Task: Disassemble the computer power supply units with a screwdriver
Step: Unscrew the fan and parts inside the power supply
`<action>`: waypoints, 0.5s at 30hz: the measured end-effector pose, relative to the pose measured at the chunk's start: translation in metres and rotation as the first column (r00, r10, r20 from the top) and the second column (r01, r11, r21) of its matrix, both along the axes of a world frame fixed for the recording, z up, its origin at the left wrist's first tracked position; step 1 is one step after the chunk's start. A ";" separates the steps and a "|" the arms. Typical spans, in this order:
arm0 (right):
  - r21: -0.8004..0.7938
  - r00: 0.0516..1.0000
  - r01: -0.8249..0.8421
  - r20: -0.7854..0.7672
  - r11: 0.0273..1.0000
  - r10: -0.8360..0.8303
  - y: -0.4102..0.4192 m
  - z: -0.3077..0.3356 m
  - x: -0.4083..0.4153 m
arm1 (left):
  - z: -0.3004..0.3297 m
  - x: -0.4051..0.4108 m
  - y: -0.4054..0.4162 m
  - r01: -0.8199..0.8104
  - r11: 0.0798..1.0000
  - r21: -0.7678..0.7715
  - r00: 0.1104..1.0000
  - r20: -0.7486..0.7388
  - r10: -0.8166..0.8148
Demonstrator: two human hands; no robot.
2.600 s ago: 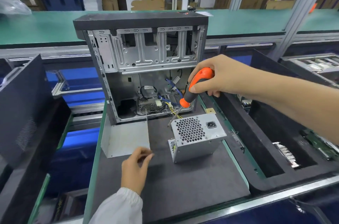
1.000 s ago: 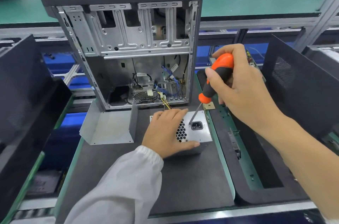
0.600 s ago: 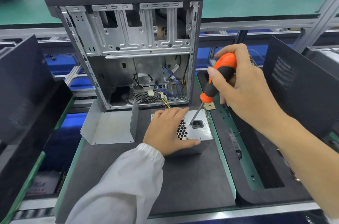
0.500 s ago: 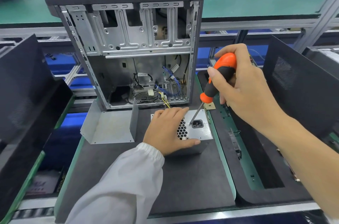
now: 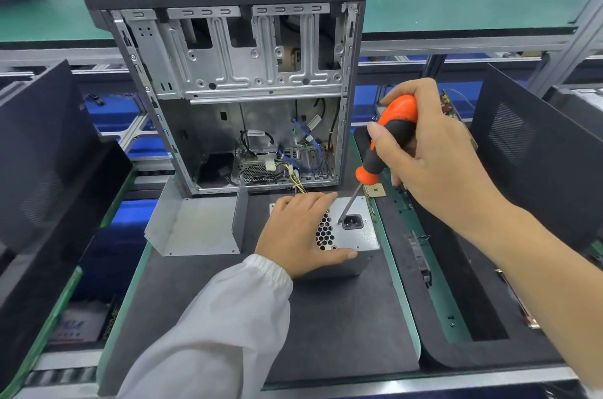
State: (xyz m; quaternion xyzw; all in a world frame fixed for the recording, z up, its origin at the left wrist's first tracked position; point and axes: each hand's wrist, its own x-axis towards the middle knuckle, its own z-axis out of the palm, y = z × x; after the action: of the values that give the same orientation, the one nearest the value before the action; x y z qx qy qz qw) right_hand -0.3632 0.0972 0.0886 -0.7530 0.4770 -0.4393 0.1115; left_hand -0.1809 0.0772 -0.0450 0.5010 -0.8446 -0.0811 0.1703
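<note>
A silver power supply unit (image 5: pixel 359 237) lies on the dark mat with its honeycomb vent and black power socket facing up. My left hand (image 5: pixel 298 232) rests flat over its left part, fingers wrapped round the near edge. My right hand (image 5: pixel 430 153) grips an orange-and-black screwdriver (image 5: pixel 388 140). The screwdriver's thin shaft slants down and its tip touches the unit's top face just left of the socket. Yellow wires run from the unit's far side toward the open case.
An open computer case (image 5: pixel 235 72) stands upright behind the unit. A bent metal cover plate (image 5: pixel 195 225) lies left of it. Black foam trays (image 5: pixel 456 268) with parts sit on the right, a dark panel (image 5: pixel 39 144) on the left, and a small gold chip (image 5: pixel 375 191) near the screwdriver.
Since 2.6 s ago my left hand came onto the power supply unit and the screwdriver tip came down onto its top face. Over the last second nearly nothing has moved.
</note>
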 end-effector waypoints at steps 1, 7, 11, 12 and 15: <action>0.017 1.000 -0.014 -0.005 1.000 0.014 0.000 0.001 0.000 | 0.000 0.000 0.000 0.000 1.000 0.000 1.000 -0.002 0.000; 0.116 0.953 -0.056 -0.290 0.992 0.088 -0.012 0.025 0.008 | 0.000 -0.001 -0.001 0.008 1.000 0.018 0.999 -0.038 -0.008; 0.214 0.847 -0.012 -0.517 0.977 0.124 -0.036 0.047 0.013 | 0.009 0.000 -0.004 0.038 0.992 0.122 0.994 -0.105 -0.025; 0.234 0.828 -0.025 -0.540 0.972 0.151 -0.041 0.050 0.016 | 0.013 0.001 -0.005 0.056 0.984 0.169 0.987 -0.160 -0.028; 0.296 0.792 -0.079 -0.561 0.952 0.240 -0.053 0.056 0.025 | 0.020 0.004 -0.007 0.154 0.946 0.286 0.914 -0.405 -0.026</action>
State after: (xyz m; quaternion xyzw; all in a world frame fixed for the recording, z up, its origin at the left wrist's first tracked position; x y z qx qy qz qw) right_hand -0.3385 0.0439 0.1443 -0.8687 0.4750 -0.1066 0.0915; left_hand -0.1771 0.0698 -0.0252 0.4550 -0.7914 -0.3210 0.2523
